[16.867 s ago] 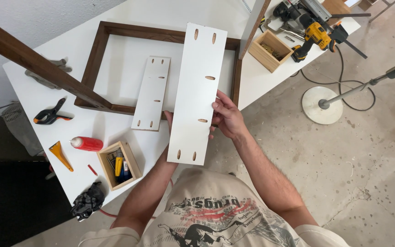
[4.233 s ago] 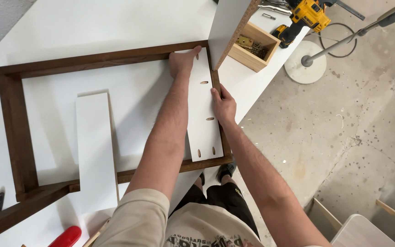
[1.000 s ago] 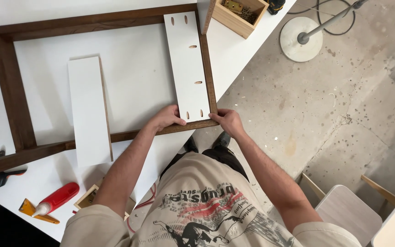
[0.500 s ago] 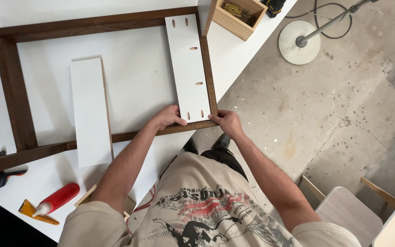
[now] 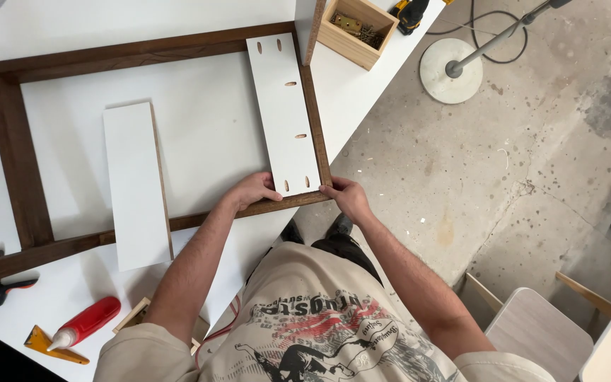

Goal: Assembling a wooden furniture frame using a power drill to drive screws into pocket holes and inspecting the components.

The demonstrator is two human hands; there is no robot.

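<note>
Both hands sit at the near end of a white board (image 5: 283,113) with slotted holes, which lies flat on the white counter (image 5: 206,148) inside the right side of a dark wooden frame (image 5: 15,152). The left hand (image 5: 252,191) rests curled on the board's near left corner, fingers bent over the frame rail. The right hand (image 5: 348,197) grips the frame's near right corner — fingers pressed to the wood. A second, plain white board (image 5: 136,184) lies apart, further left, across the near rail.
</note>
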